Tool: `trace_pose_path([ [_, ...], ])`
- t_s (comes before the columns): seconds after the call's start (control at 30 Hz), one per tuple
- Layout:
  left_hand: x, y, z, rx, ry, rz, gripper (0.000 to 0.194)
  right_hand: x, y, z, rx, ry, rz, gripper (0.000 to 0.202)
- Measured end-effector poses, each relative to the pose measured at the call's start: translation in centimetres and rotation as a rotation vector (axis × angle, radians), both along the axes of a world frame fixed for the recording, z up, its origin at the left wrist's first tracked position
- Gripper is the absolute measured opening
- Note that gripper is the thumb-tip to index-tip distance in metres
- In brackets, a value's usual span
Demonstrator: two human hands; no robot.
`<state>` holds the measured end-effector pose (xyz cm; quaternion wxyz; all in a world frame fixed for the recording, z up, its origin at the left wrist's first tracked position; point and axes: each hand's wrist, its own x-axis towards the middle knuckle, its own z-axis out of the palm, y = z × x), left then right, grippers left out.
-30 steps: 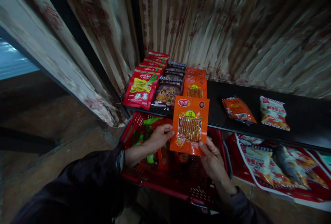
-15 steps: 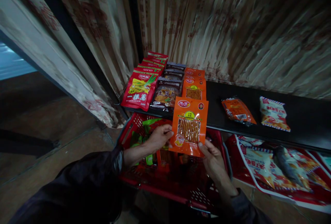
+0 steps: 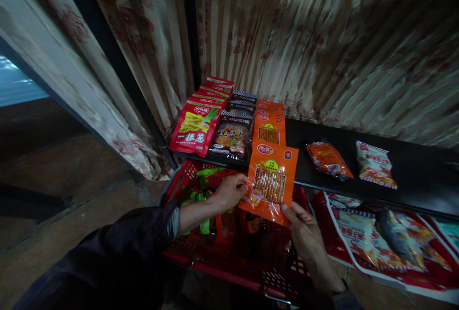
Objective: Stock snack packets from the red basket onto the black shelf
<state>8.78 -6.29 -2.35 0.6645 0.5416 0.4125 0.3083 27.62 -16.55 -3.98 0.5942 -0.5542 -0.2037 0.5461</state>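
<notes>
An orange snack packet (image 3: pixel 269 183) with a clear window showing brown sticks is held up between my two hands, above a red basket (image 3: pixel 229 272). My left hand (image 3: pixel 231 190) pinches its left edge. At its lower right corner, my right hand (image 3: pixel 304 224) grips it with the thumb on the front. Just behind it on the black shelf, more orange packets (image 3: pixel 268 128) lie overlapped in a row. To their left are rows of dark potato-chip packets (image 3: pixel 230 135) and red snack bags (image 3: pixel 195 126). Green and orange packets (image 3: pixel 206 195) lie in the basket.
Farther right on the shelf (image 3: pixel 412 195) lie an orange-and-black packet (image 3: pixel 328 158) and a white snack bag (image 3: pixel 376 164). Below it, a red-and-white carton (image 3: pixel 344 233) holds several similar bags. A patterned curtain (image 3: pixel 304 37) hangs behind, and a dark post (image 3: pixel 191 28) stands at the left.
The orange packet and both hands have shifted slightly right and down in view, and the packet is tilted a little more. Both hands keep their hold on it.
</notes>
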Motion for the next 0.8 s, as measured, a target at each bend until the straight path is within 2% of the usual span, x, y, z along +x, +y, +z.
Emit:
trace_pose_path([
  [0.17, 1.2, 0.1, 0.3, 0.013, 0.062, 0.014, 0.017, 0.7, 0.3, -0.2, 0.0, -0.073, -0.067, 0.036],
  [0.5, 1.2, -0.2, 0.0, -0.004, 0.064, 0.024, 0.022, 1.1, -0.1, -1.1, -0.006, -0.149, -0.04, 0.036],
  [0.7, 1.4, 0.5, 1.2, 0.01, 0.041, 0.041, 0.019, 1.3, 0.9, -0.4, 0.014, -0.162, -0.018, 0.046],
  [0.8, 2.1, 1.5, 2.0, 0.046, 0.039, 0.073, 0.019, 1.6, 2.2, 0.2, 0.065, -0.219, -0.043, 0.04],
])
